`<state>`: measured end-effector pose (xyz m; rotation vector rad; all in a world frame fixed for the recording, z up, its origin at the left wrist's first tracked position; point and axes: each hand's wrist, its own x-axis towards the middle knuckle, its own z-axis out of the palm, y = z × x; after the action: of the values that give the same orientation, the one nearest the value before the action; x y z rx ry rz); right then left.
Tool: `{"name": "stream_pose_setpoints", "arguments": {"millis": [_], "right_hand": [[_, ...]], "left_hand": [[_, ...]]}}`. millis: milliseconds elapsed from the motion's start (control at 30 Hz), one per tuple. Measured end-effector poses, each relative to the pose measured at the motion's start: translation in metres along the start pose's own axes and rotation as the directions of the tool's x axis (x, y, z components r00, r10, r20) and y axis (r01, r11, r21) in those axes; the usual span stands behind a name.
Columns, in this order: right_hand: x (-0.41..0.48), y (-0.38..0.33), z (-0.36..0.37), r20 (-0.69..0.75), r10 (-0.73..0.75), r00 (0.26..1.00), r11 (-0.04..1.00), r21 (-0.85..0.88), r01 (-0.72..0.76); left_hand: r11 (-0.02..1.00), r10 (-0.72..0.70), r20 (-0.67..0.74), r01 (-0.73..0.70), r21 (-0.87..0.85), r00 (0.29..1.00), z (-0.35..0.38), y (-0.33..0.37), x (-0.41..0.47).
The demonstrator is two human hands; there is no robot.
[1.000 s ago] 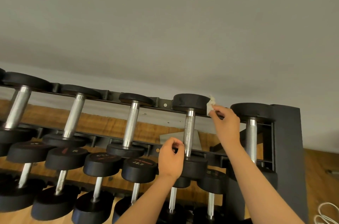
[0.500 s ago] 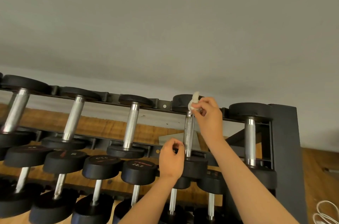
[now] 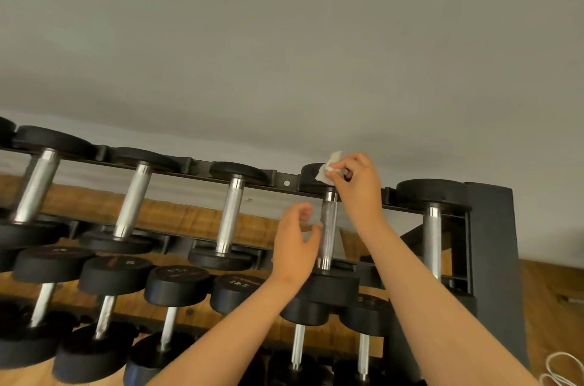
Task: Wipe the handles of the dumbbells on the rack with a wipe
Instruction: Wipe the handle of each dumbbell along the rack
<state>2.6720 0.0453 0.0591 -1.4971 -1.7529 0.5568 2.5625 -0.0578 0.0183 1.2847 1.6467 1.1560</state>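
While the right hand (image 3: 357, 193) pinches a small white wipe (image 3: 328, 167) between thumb and fingers, the head camera looks at a long black rack (image 3: 493, 243) full of dumbbells. The wipe is up high, at the far end of one dumbbell handle (image 3: 328, 234), right against that dumbbell's black far head (image 3: 309, 175). This is the second dumbbell from the right on the top row.

The shiny handle is a long bar. In the picture it runs up and down, from the far head at the top to the near head (image 3: 331, 287) at the bottom, close to the person. So the bare bar lies below the wipe, toward the person.

The left hand (image 3: 295, 243) is just beside the middle of the handle, on its left side. Its fingers are loosely curled and hold nothing. The thumb tip is right at the bar's edge, and I cannot tell if it touches.

I think the right hand should do the next rub, because it has the wipe and sits at the bar's top end. It would need to slide down along the bar.

One more handle (image 3: 431, 240) is to the right, near the rack's end.
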Motion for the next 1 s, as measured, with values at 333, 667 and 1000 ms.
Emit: {"name": "stream_pose_setpoints", "arguments": {"millis": [333, 667, 1000], "right_hand": [[-0.017, 0.005, -0.001, -0.017, -0.031, 0.999, 0.992, 0.125, 0.033], [-0.06, -0.007, -0.007, -0.019, 0.136, 0.99, 0.945, 0.302, -0.124], [-0.153, 0.004, 0.029, -0.06, 0.218, 0.974, 0.976, -0.001, -0.218]], "left_hand": [[0.898, 0.365, 0.147, -0.389, 0.204, 0.919, -0.01, 0.047, 0.082], [0.75, 0.524, 0.262, -0.585, 0.309, 0.81, -0.005, 0.04, 0.09], [0.612, 0.601, 0.262, -0.646, 0.457, 0.755, -0.004, 0.049, 0.087]]}}
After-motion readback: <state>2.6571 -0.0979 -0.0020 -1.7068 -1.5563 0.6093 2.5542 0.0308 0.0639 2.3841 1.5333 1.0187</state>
